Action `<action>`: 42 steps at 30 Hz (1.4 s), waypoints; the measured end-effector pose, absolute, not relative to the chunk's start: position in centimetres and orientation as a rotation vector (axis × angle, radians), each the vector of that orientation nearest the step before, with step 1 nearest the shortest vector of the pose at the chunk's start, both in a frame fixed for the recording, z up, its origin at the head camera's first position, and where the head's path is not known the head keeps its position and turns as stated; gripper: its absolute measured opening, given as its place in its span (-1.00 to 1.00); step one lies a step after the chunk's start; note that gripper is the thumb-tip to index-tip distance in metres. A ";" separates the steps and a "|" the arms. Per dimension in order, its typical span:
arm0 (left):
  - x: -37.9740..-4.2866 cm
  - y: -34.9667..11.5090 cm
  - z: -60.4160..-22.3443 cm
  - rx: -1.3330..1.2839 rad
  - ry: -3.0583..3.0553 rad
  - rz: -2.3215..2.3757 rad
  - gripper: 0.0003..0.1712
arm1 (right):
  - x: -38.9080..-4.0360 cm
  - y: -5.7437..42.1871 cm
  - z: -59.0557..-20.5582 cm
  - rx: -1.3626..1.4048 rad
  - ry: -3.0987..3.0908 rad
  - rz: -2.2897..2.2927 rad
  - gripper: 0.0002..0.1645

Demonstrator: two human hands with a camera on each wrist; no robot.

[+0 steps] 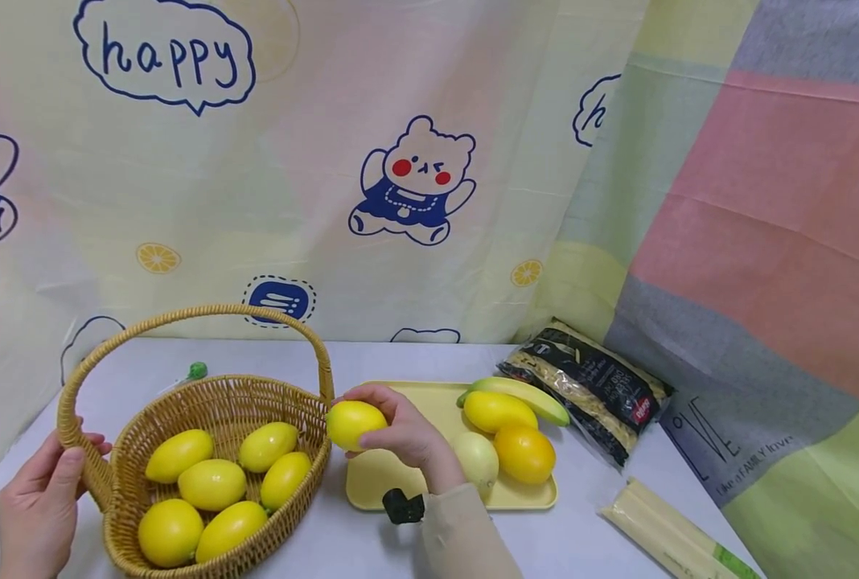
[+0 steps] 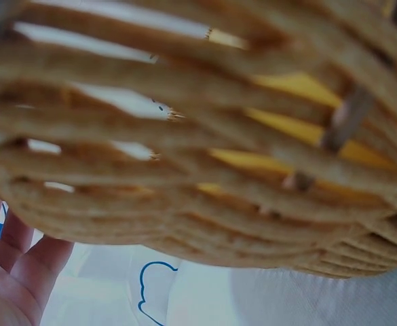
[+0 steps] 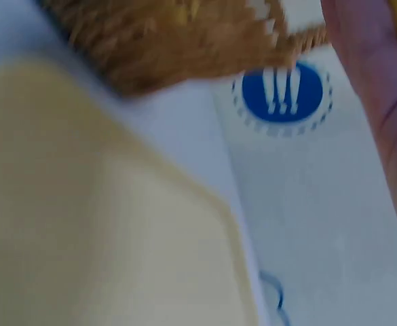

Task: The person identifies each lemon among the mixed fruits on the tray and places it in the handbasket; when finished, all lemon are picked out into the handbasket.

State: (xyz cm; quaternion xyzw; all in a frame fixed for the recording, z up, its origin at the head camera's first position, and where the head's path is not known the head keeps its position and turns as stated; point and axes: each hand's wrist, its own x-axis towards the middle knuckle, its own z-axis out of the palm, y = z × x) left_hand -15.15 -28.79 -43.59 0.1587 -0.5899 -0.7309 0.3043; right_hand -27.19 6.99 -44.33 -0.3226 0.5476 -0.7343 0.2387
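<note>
My right hand (image 1: 408, 430) pinches a yellow lemon (image 1: 355, 425) between thumb and fingers, beside the right rim of a wicker basket (image 1: 302, 515). Several more lemons (image 1: 212, 484) lie inside that basket. At its left side, my left hand (image 1: 42, 498) holds the lower end of the arched handle (image 1: 85, 454), thumb in front and fingers behind. The left wrist view is mostly filled by the woven wall (image 2: 184, 142), with the left fingers (image 2: 39, 265) at the edge. Part of the right hand (image 3: 381, 102) shows in the right wrist view.
Right of the basket is a yellow tray (image 1: 379, 486) with a banana (image 1: 519, 398), a yellow oblong fruit (image 1: 498, 412), an orange (image 1: 525, 454) and a pale onion-like bulb (image 1: 476, 458). Beyond it lie a black-labelled bag (image 1: 589, 386) and a pale packet (image 1: 676, 531). Printed cloth hangs behind.
</note>
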 end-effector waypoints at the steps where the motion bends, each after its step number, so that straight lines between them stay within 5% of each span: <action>1: -15.2 -28.8 -43.6 0.423 -1.564 -1.937 -0.58 | -27.1 6.6 -44.0 -0.929 1.470 -1.985 -0.44; 14: -14.9 -29.0 -43.8 0.424 -1.649 -1.919 -0.57 | -25.3 -0.2 -42.5 -0.929 1.643 -1.660 -0.35; 42: -15.0 -29.0 -43.4 0.421 -1.656 -1.883 -0.59 | -24.3 -4.4 -42.5 -0.843 2.249 -1.220 -0.73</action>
